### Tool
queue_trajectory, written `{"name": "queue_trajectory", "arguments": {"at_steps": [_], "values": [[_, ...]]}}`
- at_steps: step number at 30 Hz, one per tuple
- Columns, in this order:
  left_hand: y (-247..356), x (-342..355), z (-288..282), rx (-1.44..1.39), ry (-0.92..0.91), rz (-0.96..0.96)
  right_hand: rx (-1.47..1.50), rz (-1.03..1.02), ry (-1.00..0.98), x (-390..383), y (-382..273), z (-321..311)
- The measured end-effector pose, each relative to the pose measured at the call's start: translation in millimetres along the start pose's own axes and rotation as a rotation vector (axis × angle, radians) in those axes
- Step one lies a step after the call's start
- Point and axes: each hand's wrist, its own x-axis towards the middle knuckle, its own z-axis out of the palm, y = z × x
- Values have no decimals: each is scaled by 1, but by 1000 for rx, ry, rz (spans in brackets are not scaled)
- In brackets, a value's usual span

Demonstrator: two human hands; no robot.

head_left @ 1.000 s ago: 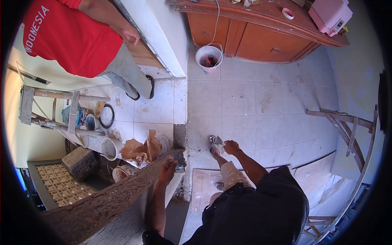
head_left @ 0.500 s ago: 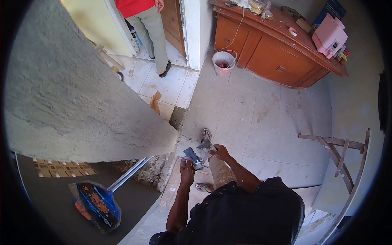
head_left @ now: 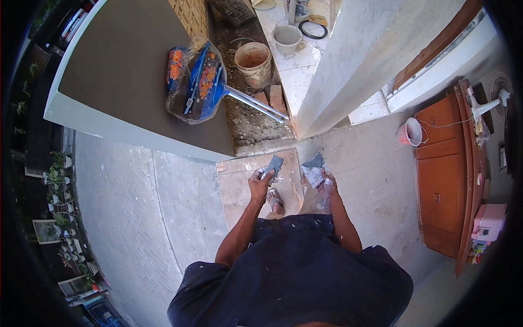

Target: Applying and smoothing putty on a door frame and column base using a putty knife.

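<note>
My left hand (head_left: 259, 185) is closed on a ragged dark grey sheet (head_left: 276, 163), which sticks up past the thumb. In my right hand (head_left: 329, 187) is a pointed grey sheet (head_left: 313, 170), dark at its tip and whitish lower down. Both pieces have the look of torn sandpaper, though their surface is too small to make out. The hands are apart, held in front of my body. Below them lies a flat, pale brown board (head_left: 233, 182), with my sandalled foot (head_left: 275, 200) on it.
Ahead is a grey low wall (head_left: 117, 82) bearing a plastic-wrapped blue floral dustpan set (head_left: 204, 82) with metal handles. Beyond stand a dirty bucket (head_left: 254, 64), bricks (head_left: 277, 98) and a pillar (head_left: 348, 71). At right are a pink bucket (head_left: 409, 132) and a wooden counter (head_left: 444, 180); potted plants (head_left: 65, 218) stand far left.
My view has swung left, so the doorway person is out of sight and the counter is farther right. My hands have moved apart, each keeping its sheet.
</note>
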Motion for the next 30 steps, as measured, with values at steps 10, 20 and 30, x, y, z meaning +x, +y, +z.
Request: {"name": "queue_trajectory", "arguments": {"at_steps": [10,20,30], "values": [[-36,61,-20,-512,114,-240,-330,-29,-118,44,-4,54],[-36,149,-23,80,38,191,-1183,-404,-384,88,6,170],[-55,252,-23,-402,-240,93,-1403,-701,-504,197,104,146]]}}
